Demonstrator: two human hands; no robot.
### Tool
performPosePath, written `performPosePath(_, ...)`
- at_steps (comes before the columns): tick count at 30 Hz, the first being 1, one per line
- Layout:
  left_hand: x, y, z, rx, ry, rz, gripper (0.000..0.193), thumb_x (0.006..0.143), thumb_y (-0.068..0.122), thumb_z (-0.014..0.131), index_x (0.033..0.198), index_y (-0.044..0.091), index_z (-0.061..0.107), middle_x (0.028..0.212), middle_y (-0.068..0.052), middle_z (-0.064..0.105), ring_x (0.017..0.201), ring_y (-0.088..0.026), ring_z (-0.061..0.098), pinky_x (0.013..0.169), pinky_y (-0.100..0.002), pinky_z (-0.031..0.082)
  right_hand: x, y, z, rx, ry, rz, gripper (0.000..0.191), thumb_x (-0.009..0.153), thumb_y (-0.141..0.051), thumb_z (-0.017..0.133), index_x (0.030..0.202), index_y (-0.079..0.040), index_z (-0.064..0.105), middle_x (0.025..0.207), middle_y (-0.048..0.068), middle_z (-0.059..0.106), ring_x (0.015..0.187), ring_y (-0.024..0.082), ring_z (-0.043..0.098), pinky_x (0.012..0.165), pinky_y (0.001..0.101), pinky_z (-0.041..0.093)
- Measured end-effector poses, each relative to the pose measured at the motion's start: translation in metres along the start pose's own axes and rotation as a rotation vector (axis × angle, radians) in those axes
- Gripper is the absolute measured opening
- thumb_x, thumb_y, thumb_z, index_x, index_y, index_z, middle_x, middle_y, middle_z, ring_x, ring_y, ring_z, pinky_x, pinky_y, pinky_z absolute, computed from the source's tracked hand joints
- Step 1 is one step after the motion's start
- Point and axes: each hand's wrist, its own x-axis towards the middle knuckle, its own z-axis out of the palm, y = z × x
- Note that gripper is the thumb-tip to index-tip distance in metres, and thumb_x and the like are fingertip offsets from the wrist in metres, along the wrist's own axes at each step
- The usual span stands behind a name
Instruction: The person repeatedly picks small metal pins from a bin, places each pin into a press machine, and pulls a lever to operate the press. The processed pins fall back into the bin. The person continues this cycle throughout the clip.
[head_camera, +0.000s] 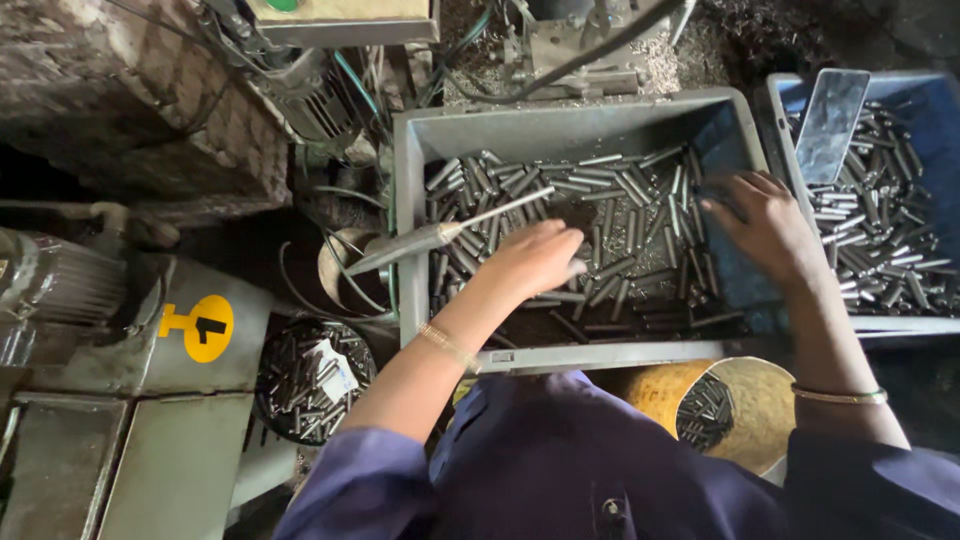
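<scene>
A grey plastic bin (412, 190) holds several short metal rods (620, 200). My left hand (535, 260) reaches into the pile near the bin's middle, fingers curled over rods; what it grips is hidden. My right hand (765, 225) rests on the rods at the bin's right side, fingers bent down among them. A long metal tool (440, 233) with a thin shaft lies over the bin's left wall, its tip near my left hand.
A blue bin (930, 110) of similar rods with a flat grey piece (830, 120) stands at the right. A yellow bucket (745, 405) with a few rods sits below, a round container (310, 375) of rods at lower left. Machinery (150, 340) and cables lie left and behind.
</scene>
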Motion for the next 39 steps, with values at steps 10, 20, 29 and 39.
performPosePath(10, 0.046, -0.017, 0.061, 0.445, -0.249, -0.199, 0.044, 0.087, 0.011, 0.071, 0.130, 0.004, 0.066, 0.132, -0.022, 0.059, 0.109, -0.032, 0.064, 0.083, -0.044, 0.060, -0.007, 0.008, 0.017, -0.112, -0.041, -0.024, 0.025, 0.103, -0.031, 0.066, 0.119, -0.013, 0.073, 0.113, 0.008, 0.075, 0.108, 0.028, 0.069, 0.119, 0.0484, 0.040)
performPosePath(20, 0.037, -0.034, 0.018, -0.358, -0.093, -0.310, 0.025, 0.096, 0.017, 0.063, 0.119, 0.009, 0.066, 0.105, -0.016, 0.072, 0.085, -0.023, 0.066, 0.071, -0.040, 0.055, -0.006, 0.013, 0.014, -0.062, -0.046, -0.006, 0.022, 0.103, -0.030, 0.066, 0.116, -0.013, 0.073, 0.113, 0.006, 0.075, 0.110, 0.027, 0.069, 0.120, 0.0495, 0.038)
performPosePath(29, 0.016, -0.020, 0.004, -0.245, -0.112, -0.288, 0.029, 0.088, 0.042, 0.079, 0.095, 0.015, 0.071, 0.078, -0.009, 0.073, 0.072, -0.024, 0.069, 0.064, -0.042, 0.053, -0.004, 0.008, 0.009, -0.016, -0.043, 0.007, 0.022, 0.101, -0.028, 0.067, 0.115, -0.012, 0.074, 0.111, 0.009, 0.075, 0.106, 0.029, 0.069, 0.114, 0.0443, 0.044)
performPosePath(39, 0.007, -0.025, 0.070, 0.266, -0.312, 0.010, 0.011, 0.080, 0.012, 0.075, 0.090, 0.010, 0.078, 0.096, -0.012, 0.077, 0.093, -0.029, 0.076, 0.078, -0.042, 0.061, 0.002, -0.003, 0.003, 0.018, -0.040, 0.061, 0.023, 0.099, -0.026, 0.068, 0.116, -0.012, 0.073, 0.109, 0.011, 0.074, 0.107, 0.031, 0.069, 0.109, 0.0453, 0.048)
